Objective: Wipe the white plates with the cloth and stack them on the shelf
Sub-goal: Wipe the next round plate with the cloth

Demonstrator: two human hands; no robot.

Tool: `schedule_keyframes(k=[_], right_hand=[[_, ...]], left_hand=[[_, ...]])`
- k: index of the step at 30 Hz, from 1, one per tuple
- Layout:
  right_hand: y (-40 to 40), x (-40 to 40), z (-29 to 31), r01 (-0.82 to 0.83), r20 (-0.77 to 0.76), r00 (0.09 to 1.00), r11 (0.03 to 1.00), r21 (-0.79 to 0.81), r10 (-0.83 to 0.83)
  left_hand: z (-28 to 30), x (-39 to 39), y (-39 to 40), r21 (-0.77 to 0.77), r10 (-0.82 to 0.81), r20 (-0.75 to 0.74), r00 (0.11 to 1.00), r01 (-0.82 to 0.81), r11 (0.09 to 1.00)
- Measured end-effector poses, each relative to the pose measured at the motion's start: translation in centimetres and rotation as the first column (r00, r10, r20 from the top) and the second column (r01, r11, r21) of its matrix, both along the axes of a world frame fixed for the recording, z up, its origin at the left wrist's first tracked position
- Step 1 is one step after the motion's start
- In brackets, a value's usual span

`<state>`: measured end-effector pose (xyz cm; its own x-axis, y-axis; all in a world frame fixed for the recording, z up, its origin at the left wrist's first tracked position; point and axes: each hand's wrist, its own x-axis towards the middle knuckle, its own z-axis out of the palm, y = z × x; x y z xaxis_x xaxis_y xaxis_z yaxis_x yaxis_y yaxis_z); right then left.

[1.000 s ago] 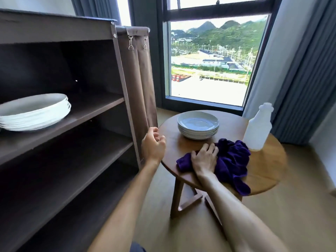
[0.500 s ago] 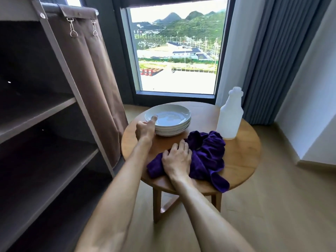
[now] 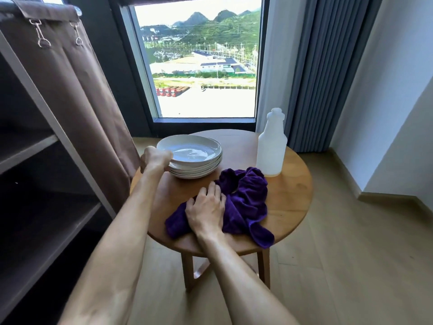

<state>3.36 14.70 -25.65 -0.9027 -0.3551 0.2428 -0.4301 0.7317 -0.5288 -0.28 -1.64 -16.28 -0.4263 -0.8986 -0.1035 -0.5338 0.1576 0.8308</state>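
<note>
A stack of several white plates [image 3: 194,158] sits at the back left of a round wooden table [image 3: 293,198]. My left hand [image 3: 155,159] grips the near left rim of the top plate, which sits slightly raised off the ones below. A crumpled purple cloth [image 3: 246,202] lies on the table's front half. My right hand [image 3: 206,211] rests flat on the cloth's left part, fingers spread. The dark brown shelf [image 3: 42,146] stands to the left, its visible boards bare.
A white plastic bottle [image 3: 271,146] stands on the table at the back right, just behind the cloth. A brown fabric cover [image 3: 77,90] hangs on the shelf's side next to the table. Window and grey curtains behind; wooden floor around.
My left hand went from the table's left edge to the plate stack and took hold of the top plate's rim. The view swung right, so the plates on the shelf left the frame. My right hand stayed on the cloth.
</note>
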Motion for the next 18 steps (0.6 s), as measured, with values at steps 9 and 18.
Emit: schedule_keyframes(k=[9, 18], right_hand=[[0.0, -0.4, 0.3, -0.013, 0.022, 1.0, 0.999, 0.033, 0.012], [0.0, -0.5, 0.1, 0.015, -0.008, 1.0, 0.997, -0.073, -0.015]], left_hand=[[1.5, 3.1, 2.3, 0.592, 0.243, -0.545, 0.802, 0.164, 0.789], [0.4, 13.2, 8.9, 0.625, 0.398, -0.7, 0.592, 0.238, 0.744]])
